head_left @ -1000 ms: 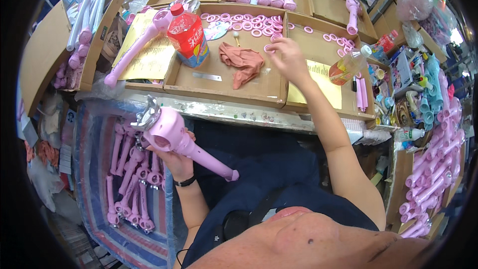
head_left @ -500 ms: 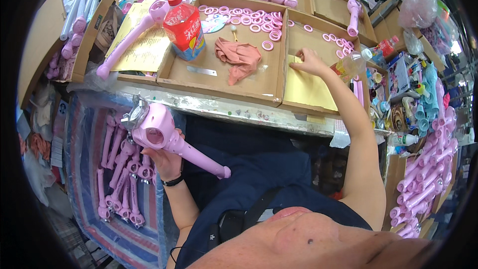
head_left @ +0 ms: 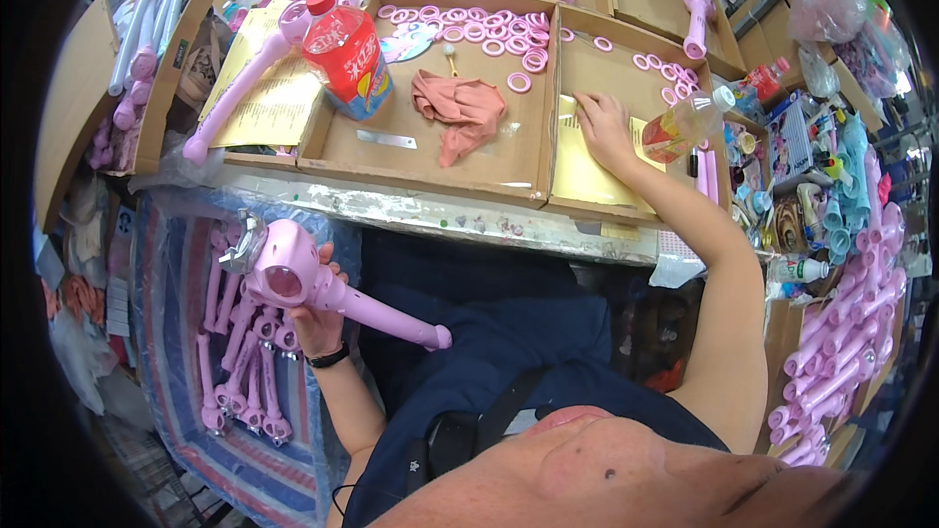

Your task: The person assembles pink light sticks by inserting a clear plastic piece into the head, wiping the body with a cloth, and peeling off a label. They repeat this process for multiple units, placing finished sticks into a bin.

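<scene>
Holding on the left, touching on the right

Holds a pink wand (head_left: 303, 259) in the left hand (head_left: 318, 328), fingers wrapped about its broad head and neck, low before the body between striped sheeting (head_left: 196, 469) and dark-clothed lap (head_left: 499, 303). Slants along the long axis from a silvery crown piece (head_left: 243, 244) at upper left to a plain handle end at lower right. Lies well apart from the right hand (head_left: 606, 127), down and to the left of it, across the table edge (head_left: 440, 215); sits far nearer the left. Rests that right hand on yellow paper (head_left: 587, 176) in a cardboard tray (head_left: 597, 70), fingers loosely bent by the far edge; cannot tell whether pinching the sheet or merely touching. Shows pink rings (head_left: 675, 71) beyond those fingers, with a clear bottle (head_left: 675, 127) just to the right
</scene>
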A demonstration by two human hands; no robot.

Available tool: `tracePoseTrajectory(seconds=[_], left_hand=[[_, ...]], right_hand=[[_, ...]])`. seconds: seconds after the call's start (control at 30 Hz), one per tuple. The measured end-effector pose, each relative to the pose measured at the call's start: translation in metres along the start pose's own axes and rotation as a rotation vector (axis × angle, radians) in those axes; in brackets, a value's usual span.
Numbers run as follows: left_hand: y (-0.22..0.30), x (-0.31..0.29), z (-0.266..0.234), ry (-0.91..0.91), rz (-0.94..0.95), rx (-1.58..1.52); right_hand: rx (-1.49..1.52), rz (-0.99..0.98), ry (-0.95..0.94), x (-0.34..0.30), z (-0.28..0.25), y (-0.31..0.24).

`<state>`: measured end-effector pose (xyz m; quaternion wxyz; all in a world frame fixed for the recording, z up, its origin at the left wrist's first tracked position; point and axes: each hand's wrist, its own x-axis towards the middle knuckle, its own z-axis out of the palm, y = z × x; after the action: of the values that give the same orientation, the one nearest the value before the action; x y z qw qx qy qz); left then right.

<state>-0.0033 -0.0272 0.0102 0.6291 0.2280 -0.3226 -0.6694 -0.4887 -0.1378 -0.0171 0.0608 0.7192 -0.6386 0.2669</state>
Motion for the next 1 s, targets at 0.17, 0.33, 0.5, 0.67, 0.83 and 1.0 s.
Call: tracePoseTrajectory(seconds=[0.17,0.33,0.5,0.67,0.83,1.0], left_hand=[[-0.0015,0.0008,-0.0017,0.019,-0.012,-0.025],[-0.0011,0.0026,-0.0028,0.017,-0.032,-0.019],[0.0006,0.0026,-0.0033,0.032,-0.060,0.002],[-0.0003,0.0023,-0.0066,0.036,-0.066,0.027],[-0.0009,0.0019,-0.0094,0.053,-0.067,0.046],[-0.0008,0.0007,-0.0094,0.062,-0.065,0.039]], right_hand=[[-0.040,-0.011,0.044,0.0017,-0.0010,-0.0047],[-0.020,-0.016,0.063,0.0021,-0.0015,-0.0069],[-0.057,-0.044,0.079,0.0013,-0.0008,-0.0061],[-0.101,-0.050,0.075,0.0015,0.0003,-0.0070],[-0.098,-0.048,0.084,0.0018,-0.0009,-0.0074],[-0.084,-0.048,0.094,0.0021,-0.0005,-0.0069]])
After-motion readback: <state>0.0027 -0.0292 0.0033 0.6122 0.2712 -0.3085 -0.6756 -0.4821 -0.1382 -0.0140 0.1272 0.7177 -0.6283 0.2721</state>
